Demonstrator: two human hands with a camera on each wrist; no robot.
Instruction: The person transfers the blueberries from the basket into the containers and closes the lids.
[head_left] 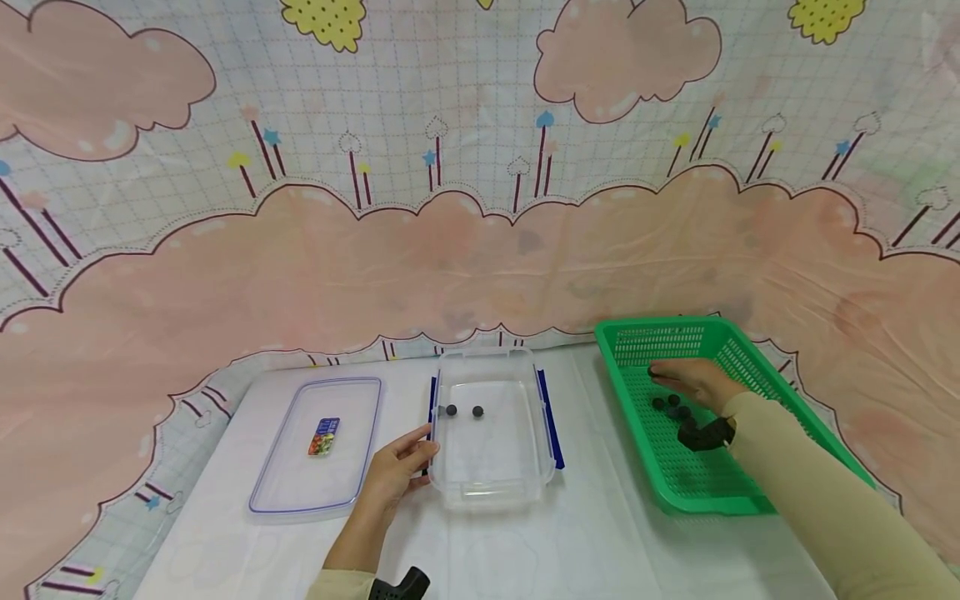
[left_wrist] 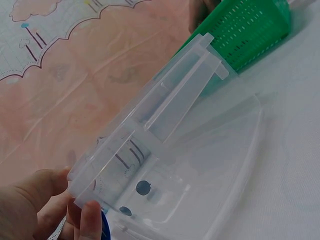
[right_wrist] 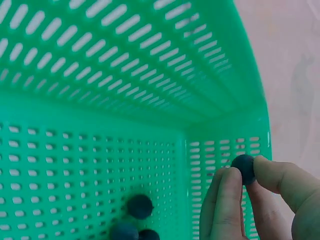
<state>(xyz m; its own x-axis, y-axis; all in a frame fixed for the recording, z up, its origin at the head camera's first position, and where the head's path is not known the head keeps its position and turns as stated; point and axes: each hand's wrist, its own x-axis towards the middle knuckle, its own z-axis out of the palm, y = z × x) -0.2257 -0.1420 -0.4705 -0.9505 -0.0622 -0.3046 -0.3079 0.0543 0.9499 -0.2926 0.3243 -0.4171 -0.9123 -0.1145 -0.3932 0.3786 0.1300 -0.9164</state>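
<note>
In the right wrist view, my right hand (right_wrist: pixel 280 200) pinches a dark blueberry (right_wrist: pixel 244 169) between thumb and fingertips. This hand (head_left: pixel 697 382) is over the far left part of the green basket (head_left: pixel 651 467). Several more blueberries (right_wrist: pixel 139 206) lie on the basket's floor below it. My left hand (head_left: pixel 401 467) grips the left side of a clear plastic box (head_left: pixel 491 492), thumb and fingers about its rim in the left wrist view. Two blueberries (head_left: pixel 477 412) lie inside the box, towards its left. Blue-edged side flaps (head_left: pixel 551 421) hang down from the box.
Left of the box a clear lid (head_left: pixel 281 479) with a blue-lined edge lies flat, bearing a colourful label (head_left: pixel 324 437). A white cloth (head_left: pixel 592 533) covers the table. Behind everything hangs a patterned curtain (head_left: pixel 450 275), close to the box and basket.
</note>
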